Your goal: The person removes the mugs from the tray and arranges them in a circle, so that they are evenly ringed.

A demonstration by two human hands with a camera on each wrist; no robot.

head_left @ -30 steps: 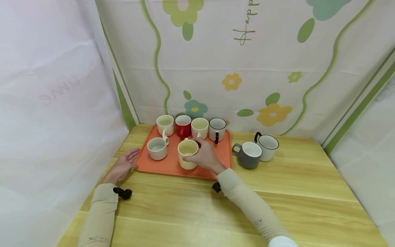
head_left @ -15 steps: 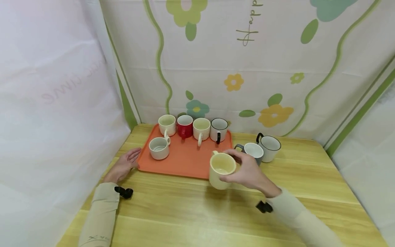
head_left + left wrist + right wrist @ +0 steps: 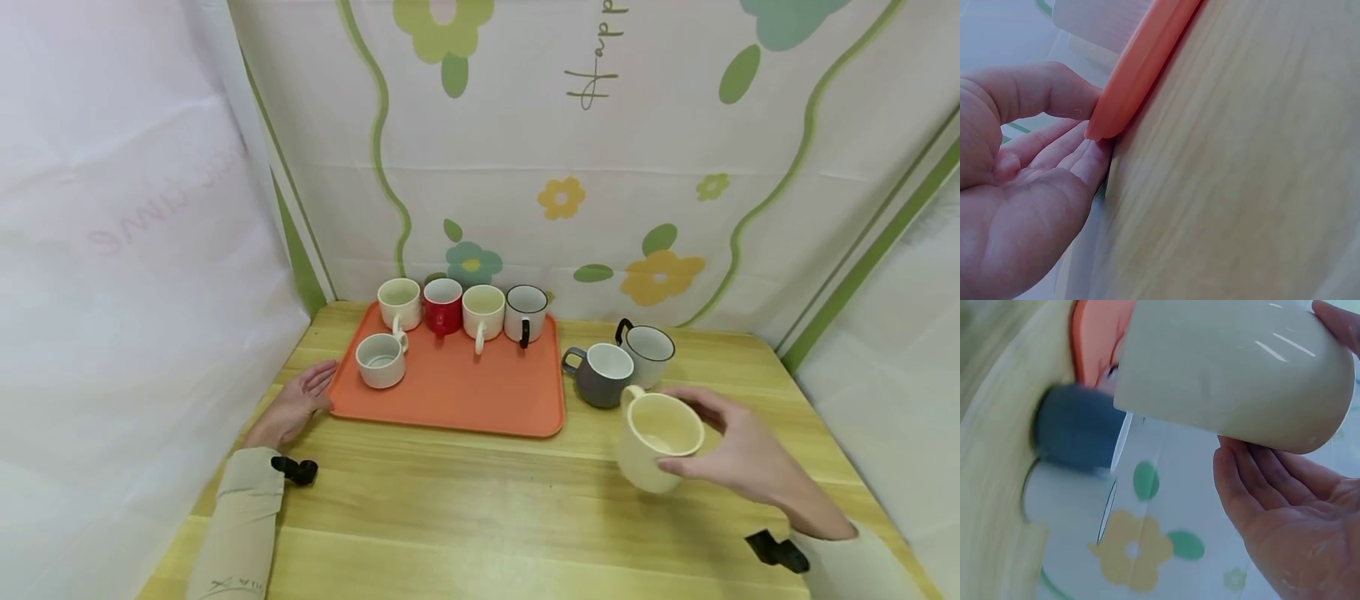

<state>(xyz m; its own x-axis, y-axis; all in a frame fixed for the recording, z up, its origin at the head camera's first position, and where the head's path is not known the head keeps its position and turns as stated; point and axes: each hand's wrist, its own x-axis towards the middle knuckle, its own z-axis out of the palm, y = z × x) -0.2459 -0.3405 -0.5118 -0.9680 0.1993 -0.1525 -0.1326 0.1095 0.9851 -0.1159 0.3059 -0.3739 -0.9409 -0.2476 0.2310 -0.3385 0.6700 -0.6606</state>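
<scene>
Over the table's right side, my right hand [image 3: 738, 446] holds a cream mug [image 3: 652, 442] round its body, thumb at the front and fingers behind. In the right wrist view the mug [image 3: 1229, 369] lies across the top, clear of the table. My left hand [image 3: 296, 404] is at the near left corner of the orange tray [image 3: 480, 404]. The left wrist view has the thumb on the tray's rim [image 3: 1132, 69] and the fingers against its other side. On the tray stand a low white mug [image 3: 381, 362] and, along the back, a red mug [image 3: 442, 308] among pale ones.
Right of the tray, a dark grey mug [image 3: 602, 379] and a white, black-rimmed mug [image 3: 651, 350] stand close together, just behind the held mug. A flowered cloth [image 3: 480, 167] rises behind the wooden table [image 3: 450, 517]. White cloth also hangs at both sides.
My right hand has lifted the cream mug off the tray and carried it right, past the tray's edge and in front of the grey mug. The left hand stays at the tray.
</scene>
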